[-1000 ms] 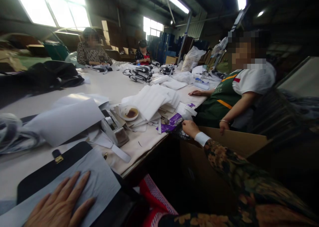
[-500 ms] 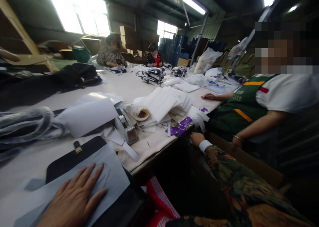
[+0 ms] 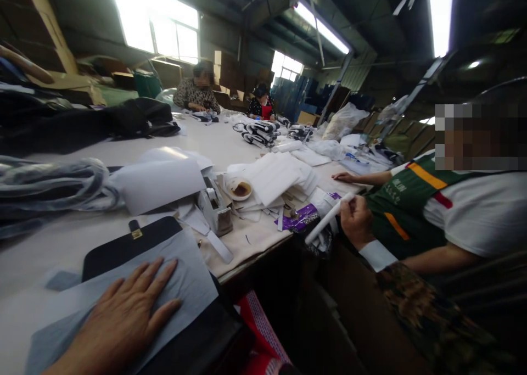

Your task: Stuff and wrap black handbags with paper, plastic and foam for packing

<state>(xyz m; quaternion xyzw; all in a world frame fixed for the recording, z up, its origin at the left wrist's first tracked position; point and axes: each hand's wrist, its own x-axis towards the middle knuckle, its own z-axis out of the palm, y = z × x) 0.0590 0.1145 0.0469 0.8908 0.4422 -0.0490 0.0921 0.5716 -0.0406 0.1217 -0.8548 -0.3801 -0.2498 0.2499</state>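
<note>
My left hand [image 3: 129,303] lies flat with spread fingers on a sheet of grey-blue tissue paper [image 3: 193,270]. Under the paper is a black bag [image 3: 197,336]; its flap [image 3: 107,257] with a small strap and gold clasp sticks out on the far side. Out over the table's front edge, my right hand [image 3: 357,221] is closed around one end of a white rolled strip [image 3: 327,221], which slants down to the left. Just left of it lies purple plastic packaging [image 3: 302,217]. What the far end of the strip touches is unclear.
A tape dispenser [image 3: 216,210], a small bowl with brown residue [image 3: 239,189] and white sheets [image 3: 274,177] lie beyond. Clear plastic bundles [image 3: 53,185] are at left. A co-worker in a green apron [image 3: 395,199] stands close at right; two people sit farther back.
My right hand has risen from beside the purple packaging and moved right, now with the white rolled strip in it. My left hand stays flat on the paper. The view has shifted slightly.
</note>
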